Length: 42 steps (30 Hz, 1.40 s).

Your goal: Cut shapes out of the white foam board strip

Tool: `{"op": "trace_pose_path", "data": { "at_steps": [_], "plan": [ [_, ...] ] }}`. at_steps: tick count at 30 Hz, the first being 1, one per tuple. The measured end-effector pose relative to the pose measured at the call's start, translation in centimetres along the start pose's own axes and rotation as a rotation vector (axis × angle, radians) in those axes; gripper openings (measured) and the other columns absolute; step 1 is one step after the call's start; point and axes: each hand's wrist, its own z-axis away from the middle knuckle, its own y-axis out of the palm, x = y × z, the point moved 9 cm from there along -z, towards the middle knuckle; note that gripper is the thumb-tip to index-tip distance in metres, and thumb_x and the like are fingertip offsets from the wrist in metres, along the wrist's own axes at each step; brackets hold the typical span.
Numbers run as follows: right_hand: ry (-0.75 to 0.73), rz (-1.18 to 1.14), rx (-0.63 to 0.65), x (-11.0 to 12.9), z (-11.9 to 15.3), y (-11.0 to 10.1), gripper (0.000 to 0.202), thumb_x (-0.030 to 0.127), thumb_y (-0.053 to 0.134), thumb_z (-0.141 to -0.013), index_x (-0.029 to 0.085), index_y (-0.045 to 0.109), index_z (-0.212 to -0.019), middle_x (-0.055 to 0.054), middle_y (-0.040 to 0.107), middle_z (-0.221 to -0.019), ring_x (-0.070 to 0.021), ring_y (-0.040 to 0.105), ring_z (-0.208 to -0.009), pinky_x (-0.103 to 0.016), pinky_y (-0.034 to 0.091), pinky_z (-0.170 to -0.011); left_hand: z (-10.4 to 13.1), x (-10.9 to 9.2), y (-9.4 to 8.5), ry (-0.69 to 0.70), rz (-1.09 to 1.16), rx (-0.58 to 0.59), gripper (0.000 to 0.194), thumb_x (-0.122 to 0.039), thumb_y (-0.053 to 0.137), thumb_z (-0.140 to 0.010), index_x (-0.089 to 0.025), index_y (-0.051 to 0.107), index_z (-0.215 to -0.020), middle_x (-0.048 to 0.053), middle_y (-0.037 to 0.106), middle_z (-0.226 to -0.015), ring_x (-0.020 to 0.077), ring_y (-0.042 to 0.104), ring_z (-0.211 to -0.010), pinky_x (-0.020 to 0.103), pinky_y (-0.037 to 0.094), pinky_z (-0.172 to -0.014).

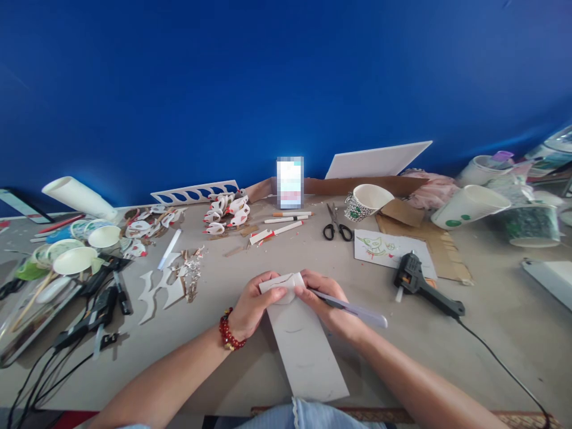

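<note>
Well, far left on my feed, a plain white paper tube (80, 196) tilts above a cluster of paper cups with green-and-white prints (75, 260), whose lettering is too small for me to read. Next come curved white board offcuts (176, 290) and a bunch of white bird-shaped cutouts with red marks (239, 215).

At centre I see the wearer's left hand (252, 307), a red beaded bracelet (229, 332) at its wrist, thumb and fingers pinching the left side of a small white piece (282, 293). That piece sits directly between the two hands. Behind it stands a glowing upright screen (290, 183), its text blurred out. Below the hands, a long white rectangular sheet (308, 360) slants toward the wearer's body. The right hand (333, 307) pinches the piece's right side, with a knife with a pale violet handle (364, 313) lying across it.

Further right, I find a white cup with a black pattern (369, 202) and a round green emblem, a white card with a green bird sketch (373, 249), an unlettered black-and-grey glue gun (426, 290), and a tilted white cup with green spots (471, 205).
</note>
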Motion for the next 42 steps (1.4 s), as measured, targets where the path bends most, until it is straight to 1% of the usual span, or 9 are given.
{"op": "trace_pose_path", "data": {
  "at_steps": [7,12,18,20,24,28,32,37,42],
  "plan": [
    [0.047,-0.039,-0.007,-0.1,0.1,0.2,0.041,0.05,0.048,-0.097,0.017,0.065,-0.079,-0.004,0.061,-0.083,-0.0185,0.057,-0.079,-0.028,0.042,-0.073,0.1,0.0,0.4,-0.01,0.083,-0.002,0.031,-0.035,0.077,-0.073,-0.016,0.053,-0.072,-0.003,0.046,-0.065,0.0095,0.042,-0.06,0.02,0.033,-0.055],
    [0.074,-0.019,-0.036,-0.5,0.3,0.0,0.04,0.048,0.049,-0.097,0.017,0.063,-0.076,-0.003,0.059,-0.08,-0.017,0.054,-0.075,-0.027,0.04,-0.068,0.1,-0.2,0.4,0.021,0.073,-0.01,0.029,-0.034,0.076,-0.074,-0.015,0.055,-0.072,-0.003,0.049,-0.065,0.0092,0.043,-0.061,0.02,0.033,-0.056],
    [0.071,-0.007,-0.051,-0.6,0.1,-0.5,0.042,0.048,0.046,-0.098,0.017,0.06,-0.074,-0.002,0.057,-0.078,-0.0159,0.053,-0.074,-0.026,0.04,-0.069,-0.3,0.8,-0.1,-0.02,0.025,-0.006,0.028,-0.037,0.078,-0.076,-0.013,0.07,-0.088,0.004,0.067,-0.08,0.0148,0.055,-0.071,0.025,0.042,-0.067],
    [0.079,-0.017,-0.051,-0.7,0.0,-0.6,0.041,0.048,0.046,-0.099,0.017,0.061,-0.075,-0.002,0.059,-0.08,-0.0165,0.054,-0.075,-0.026,0.04,-0.069,-0.5,1.1,-0.2,-0.036,0.036,-0.007,0.03,-0.038,0.078,-0.076,-0.013,0.072,-0.091,0.005,0.069,-0.081,0.0163,0.057,-0.072,0.026,0.044,-0.067],
    [0.088,-0.018,-0.043,-0.7,0.0,-0.5,0.039,0.048,0.048,-0.098,0.017,0.063,-0.079,-0.003,0.061,-0.082,-0.0172,0.055,-0.077,-0.027,0.041,-0.07,-0.4,1.0,-0.3,-0.033,0.077,-0.037,0.029,-0.037,0.079,-0.075,-0.013,0.074,-0.09,0.004,0.07,-0.077,0.0165,0.058,-0.069,0.027,0.044,-0.067],
    [0.101,-0.013,-0.051,-0.9,0.1,-0.5,0.041,0.05,0.047,-0.098,0.018,0.061,-0.077,-0.003,0.06,-0.081,-0.0172,0.054,-0.076,-0.027,0.041,-0.069,-0.2,0.7,0.0,-0.03,0.142,-0.02,0.031,-0.035,0.08,-0.073,-0.013,0.074,-0.094,0.005,0.072,-0.082,0.018,0.061,-0.074,0.028,0.046,-0.071],
    [0.126,-0.033,-0.063,-1.2,0.1,-0.5,0.042,0.051,0.046,-0.097,0.019,0.059,-0.073,-0.002,0.058,-0.077,-0.0171,0.052,-0.074,-0.027,0.041,-0.066,-0.3,0.9,-0.3,-0.05,0.195,-0.038,0.031,-0.035,0.082,-0.07,-0.014,0.074,-0.09,0.004,0.07,-0.076,0.0172,0.06,-0.07,0.028,0.045,-0.068],
    [0.083,-0.009,-0.079,-0.6,0.0,-0.7,0.041,0.046,0.047,-0.098,0.019,0.057,-0.069,-0.001,0.057,-0.076,-0.0156,0.051,-0.071,-0.026,0.04,-0.066,-0.3,1.2,-0.3,-0.07,0.199,-0.032,0.03,-0.032,0.083,-0.067,-0.013,0.074,-0.088,0.004,0.068,-0.075,0.0164,0.058,-0.07,0.027,0.044,-0.067],
    [0.076,0.025,-0.088,-0.3,0.2,-0.9,0.039,0.045,0.047,-0.098,0.019,0.059,-0.072,-0.002,0.058,-0.077,-0.0157,0.053,-0.071,-0.026,0.04,-0.065,-0.1,1.1,-0.1,-0.067,0.179,-0.02,0.031,-0.032,0.083,-0.066,-0.013,0.074,-0.088,0.004,0.067,-0.078,0.0158,0.056,-0.072,0.025,0.043,-0.067]
  ]
}}
